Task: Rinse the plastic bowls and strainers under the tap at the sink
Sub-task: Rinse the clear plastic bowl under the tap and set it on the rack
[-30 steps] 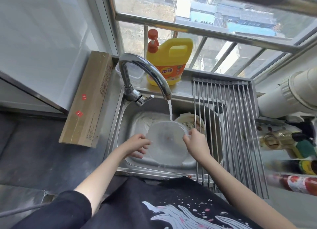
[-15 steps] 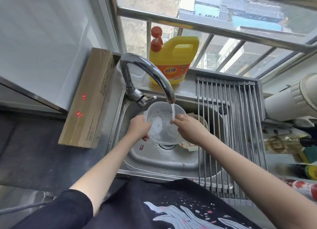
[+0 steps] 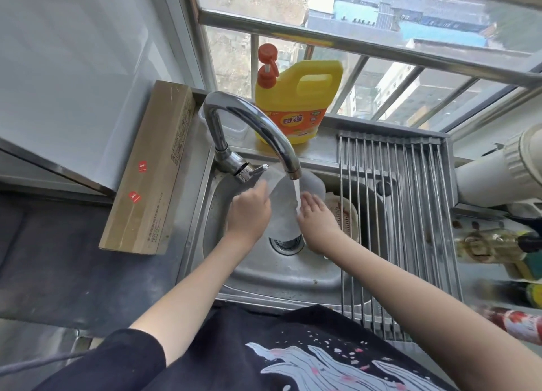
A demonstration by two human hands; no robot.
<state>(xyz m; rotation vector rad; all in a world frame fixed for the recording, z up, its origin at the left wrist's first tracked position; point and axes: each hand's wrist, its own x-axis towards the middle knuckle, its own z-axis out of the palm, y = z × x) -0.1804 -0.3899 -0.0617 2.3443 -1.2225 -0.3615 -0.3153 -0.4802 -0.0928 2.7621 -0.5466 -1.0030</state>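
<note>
Both hands hold the clear bowl [image 3: 283, 212] under the running tap [image 3: 255, 126]: left hand [image 3: 249, 212] grips its rim, right hand [image 3: 315, 217] lies flat, fingers straight, over the sink [image 3: 281, 276].

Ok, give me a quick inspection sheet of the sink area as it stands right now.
Surface: steel sink, wet, drain uncovered.
Job's things: clear plastic bowl tilted under the running tap; beige strainer resting in the sink to the right.
Clutter: yellow detergent jug, cardboard box, bottles at far right.
Hands: left hand grips the bowl's rim; right hand lies flat against the bowl.
Cables: nothing seen.
Surroundings: roll-up drying rack, barred window.
</note>
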